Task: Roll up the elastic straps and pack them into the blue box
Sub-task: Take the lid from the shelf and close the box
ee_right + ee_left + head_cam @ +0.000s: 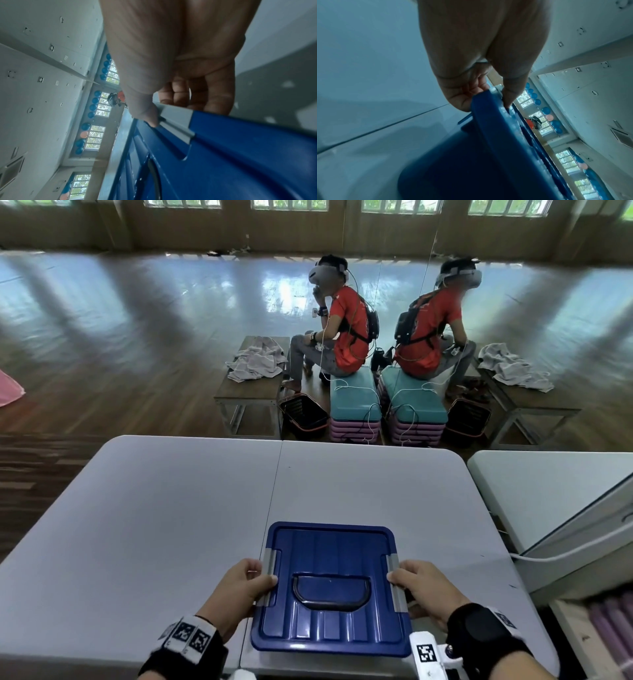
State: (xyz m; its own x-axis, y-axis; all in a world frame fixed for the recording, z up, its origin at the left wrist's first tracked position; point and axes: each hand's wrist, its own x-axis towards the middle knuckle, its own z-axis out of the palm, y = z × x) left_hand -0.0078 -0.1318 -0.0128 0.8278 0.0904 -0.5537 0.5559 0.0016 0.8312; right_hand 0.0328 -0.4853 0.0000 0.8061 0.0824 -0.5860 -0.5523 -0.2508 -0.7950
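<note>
The blue box (329,590) sits on the grey table (154,525) near its front edge, lid on, with a recessed handle (331,592) in the lid. My left hand (245,583) grips the grey latch (269,575) on the box's left side, thumb on top. My right hand (423,585) grips the grey latch (395,582) on the right side likewise. In the left wrist view the fingers (471,93) curl under the lid's rim (489,121). The right wrist view shows the thumb (147,115) pressed on the latch (178,120). No elastic straps are in view.
A second white table (534,484) and a slanted white panel (582,529) stand to the right. Beyond the table's far edge a person (342,326) sits on stacked step platforms (354,405) beside a mirror, with a bench (250,385) of towels and a black basket (303,416).
</note>
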